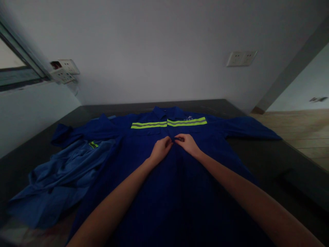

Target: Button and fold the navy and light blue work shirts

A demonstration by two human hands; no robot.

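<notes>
A dark blue work shirt (144,178) with yellow-green reflective stripes (168,123) across the chest lies flat and face up on a dark table (269,157), collar at the far end. My left hand (160,150) and my right hand (187,143) meet at the shirt's front placket, just below the stripes. Both hands are closed in a pinch on the fabric edges there. What lies between the fingertips is too small to make out.
A second, lighter blue garment (59,178) lies crumpled on the table's left side. Wall sockets sit on the left wall (63,70) and on the back wall (241,58). A window frame is at the far left; wooden floor (303,127) shows at right.
</notes>
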